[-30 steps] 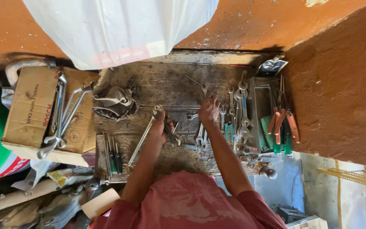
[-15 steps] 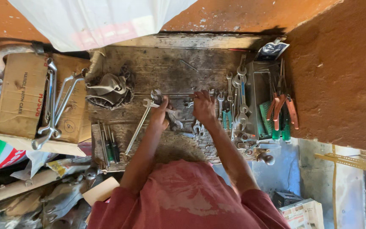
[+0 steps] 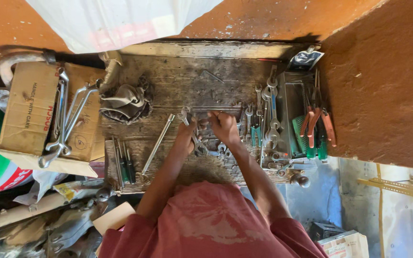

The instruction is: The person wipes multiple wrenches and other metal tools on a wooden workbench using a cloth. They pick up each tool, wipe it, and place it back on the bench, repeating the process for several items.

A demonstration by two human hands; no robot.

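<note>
Spanner (image 3: 185,116) first: open-ended, grey steel, held aslant at mid-bench, head up and to the left, shank running down through the left hand (image 3: 188,137).

Around it, from big to small:

- Worn wooden bench top (image 3: 182,81), dark and grooved, set against an orange wall.
- White plastic bag (image 3: 120,21) hanging over the far edge.
- Cardboard box (image 3: 25,114) at the left end, with several large spanners (image 3: 62,119) laid across its top.
- Crumpled grey cloth (image 3: 126,102) just beside the box.
- Metal tray (image 3: 290,110) at the right, with orange-handled pliers (image 3: 314,122) and green-handled tools (image 3: 315,150) just past it.
- Row of upright spanners (image 3: 268,114) between tray and hands.
- Long thin steel bar (image 3: 157,143) lying diagonally, just left of the left forearm.
- Dark-handled screwdrivers (image 3: 123,165) near the front left corner.
- Small loose spanners and sockets (image 3: 223,149) scattered below the hands.

Left fingers clenched round the spanner's shank. Right hand (image 3: 224,126) knuckles-up, fingers curled down onto the bench just beside the spanner; whether gripping anything underneath, impossible to tell.

Since a second ago: right hand drawn in from the spanner row toward the middle, left hand shifted slightly right, away from the steel bar. Both hands now nearly touching over one spot, attention seemingly narrowed from the wider spread of tools to this one spanner and the small pieces beside it.
</note>
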